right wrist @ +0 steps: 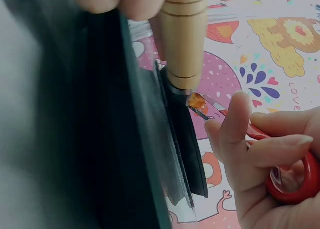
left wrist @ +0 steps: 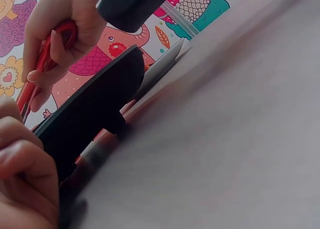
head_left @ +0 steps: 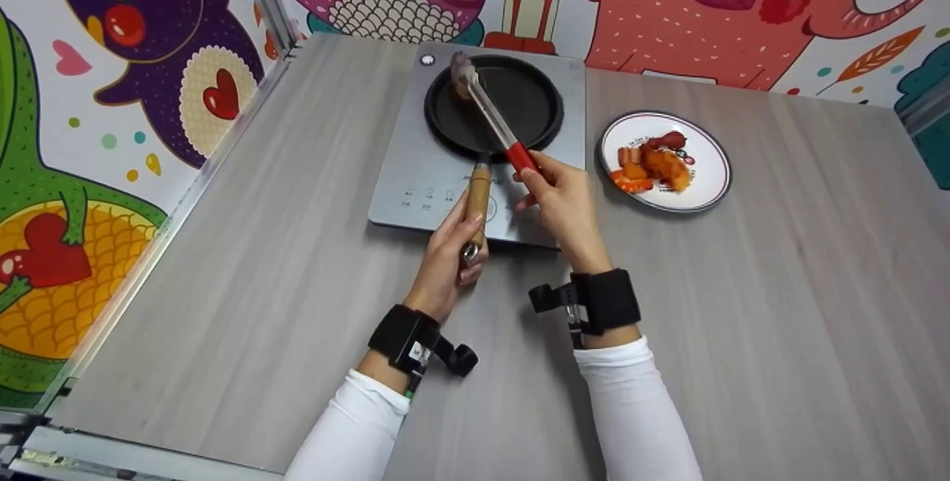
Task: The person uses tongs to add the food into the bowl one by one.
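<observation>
A black frying pan [head_left: 519, 99] sits on a grey induction cooker [head_left: 404, 147]. My left hand [head_left: 447, 254] grips its wooden handle [head_left: 479, 195]. In my right hand [head_left: 568, 203] are red-handled metal tongs [head_left: 493, 114], slanting over the pan with their tips at its left side. A small brown piece of food [head_left: 462, 89] shows beside the tips, partly covered by them; in the right wrist view that food [right wrist: 198, 100] looks orange-brown. Whether the tips pinch it I cannot tell. The right wrist view also shows a finger loop [right wrist: 295, 181] of the tongs against the right hand.
Right of the cooker stands a white plate [head_left: 709, 180] with a dark rim, bearing several food pieces [head_left: 660, 162], among them a drumstick and a shrimp. Cartoon-printed walls [head_left: 668, 13] close off the back and left of the grey wood-grain table [head_left: 801, 332].
</observation>
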Demonstrator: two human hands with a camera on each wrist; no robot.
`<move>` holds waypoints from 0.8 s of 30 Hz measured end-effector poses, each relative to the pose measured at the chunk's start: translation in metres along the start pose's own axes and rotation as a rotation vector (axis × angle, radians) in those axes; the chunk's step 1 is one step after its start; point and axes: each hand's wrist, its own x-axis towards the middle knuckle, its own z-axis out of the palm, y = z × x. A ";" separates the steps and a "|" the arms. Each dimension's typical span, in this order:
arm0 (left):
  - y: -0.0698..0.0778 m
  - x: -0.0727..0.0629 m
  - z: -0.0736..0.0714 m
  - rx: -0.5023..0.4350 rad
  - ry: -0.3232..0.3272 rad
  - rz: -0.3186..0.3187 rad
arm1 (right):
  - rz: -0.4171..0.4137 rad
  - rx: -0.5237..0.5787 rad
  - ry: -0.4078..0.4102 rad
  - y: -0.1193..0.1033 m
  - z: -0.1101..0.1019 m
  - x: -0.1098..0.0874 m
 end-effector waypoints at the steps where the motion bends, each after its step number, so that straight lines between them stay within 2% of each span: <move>1: 0.000 0.000 0.000 0.002 -0.001 0.000 | -0.010 -0.022 0.006 0.001 0.001 0.000; 7: 0.001 0.000 0.000 0.001 -0.008 -0.001 | -0.015 -0.117 0.021 0.003 0.006 -0.001; 19: 0.002 -0.001 0.000 -0.013 0.004 -0.014 | -0.049 -0.178 0.033 0.006 0.009 -0.001; 24: 0.001 -0.001 -0.001 -0.019 -0.008 -0.004 | -0.030 -0.195 0.047 0.008 0.008 -0.002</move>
